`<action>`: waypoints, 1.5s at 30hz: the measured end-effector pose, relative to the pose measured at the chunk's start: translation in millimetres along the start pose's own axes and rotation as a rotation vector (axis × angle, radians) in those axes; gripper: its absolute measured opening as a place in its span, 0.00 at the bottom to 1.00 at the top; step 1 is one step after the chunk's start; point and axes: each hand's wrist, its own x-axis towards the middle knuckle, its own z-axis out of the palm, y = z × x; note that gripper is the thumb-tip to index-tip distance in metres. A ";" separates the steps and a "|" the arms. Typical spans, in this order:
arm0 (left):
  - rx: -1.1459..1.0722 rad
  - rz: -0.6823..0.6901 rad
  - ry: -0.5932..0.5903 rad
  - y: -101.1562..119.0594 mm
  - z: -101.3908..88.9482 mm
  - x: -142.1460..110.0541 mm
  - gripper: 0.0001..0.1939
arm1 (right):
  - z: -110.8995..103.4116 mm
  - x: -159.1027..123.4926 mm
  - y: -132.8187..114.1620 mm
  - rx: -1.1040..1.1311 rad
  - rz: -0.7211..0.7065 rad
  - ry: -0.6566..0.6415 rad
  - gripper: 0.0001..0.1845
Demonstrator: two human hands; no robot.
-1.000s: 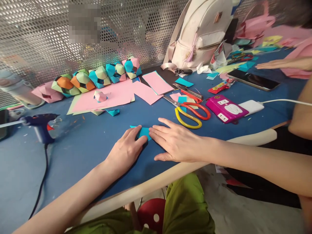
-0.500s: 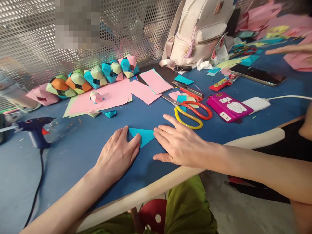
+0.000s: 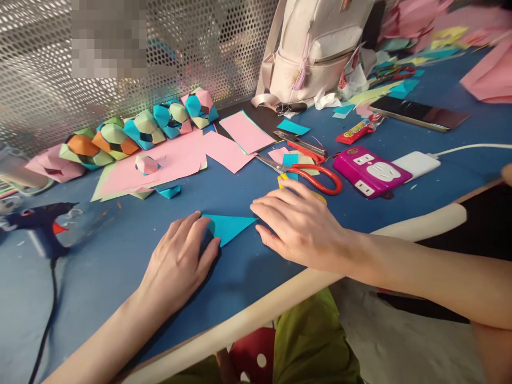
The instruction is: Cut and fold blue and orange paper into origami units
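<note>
A folded blue paper triangle (image 3: 229,228) lies on the table with its sharp tip to the right. My left hand (image 3: 182,253) rests at its left end, fingers curled over the upper side and thumb against the lower edge, holding it down. At the right tip is my right hand (image 3: 298,226), its fingers loosely spread and slightly bent, with nothing gripped; whether a fingertip touches the paper I cannot tell. Behind that hand are scissors with red and yellow handles (image 3: 320,178), the yellow loop mostly hidden.
Folded paper balls (image 3: 144,129) line the mesh partition. Pink sheets (image 3: 176,160) lie before them. A glue gun (image 3: 42,226) is at left, its cord running forward. To the right are a purple power strip (image 3: 370,170), a white charger (image 3: 418,164), a phone (image 3: 416,113) and a backpack (image 3: 316,58).
My left hand's thumb has drawn back left, baring more of the triangle. My right hand's fingers are drawn in closer together, now over the yellow handle. The other person's hand at upper right has gone from view.
</note>
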 end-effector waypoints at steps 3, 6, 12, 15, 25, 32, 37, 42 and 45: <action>-0.059 -0.059 0.055 3.0 -3.9 3.0 0.19 | 7.0 0.6 8.3 0.111 0.038 -0.052 0.13; -0.146 -0.010 0.074 3.7 -4.3 5.7 0.24 | 11.8 0.4 12.1 0.199 0.070 -0.114 0.15; -0.297 -0.025 0.079 -6.1 6.8 10.5 0.12 | 12.4 -0.2 11.3 0.257 0.105 -0.148 0.16; -0.316 -0.071 0.152 -8.2 7.7 14.2 0.08 | 13.1 0.7 12.5 0.283 0.139 -0.139 0.16; -0.404 -0.446 0.260 2.3 -3.3 17.4 0.06 | 5.8 8.0 15.8 0.532 0.281 -0.021 0.17; -0.699 -0.605 0.316 6.7 -7.1 18.2 0.06 | -6.1 45.1 -15.1 0.705 0.464 -0.317 0.44; -1.129 -0.762 0.309 4.2 -6.3 14.7 0.11 | 9.6 65.1 -14.1 0.832 0.540 -0.252 0.15; -1.529 -0.880 0.284 -0.6 -3.1 18.9 0.14 | 24.8 59.5 5.5 1.068 0.615 -0.317 0.05; -1.632 -0.882 0.218 -1.4 -1.4 23.8 0.12 | 20.2 56.1 11.2 1.097 0.580 -0.324 0.06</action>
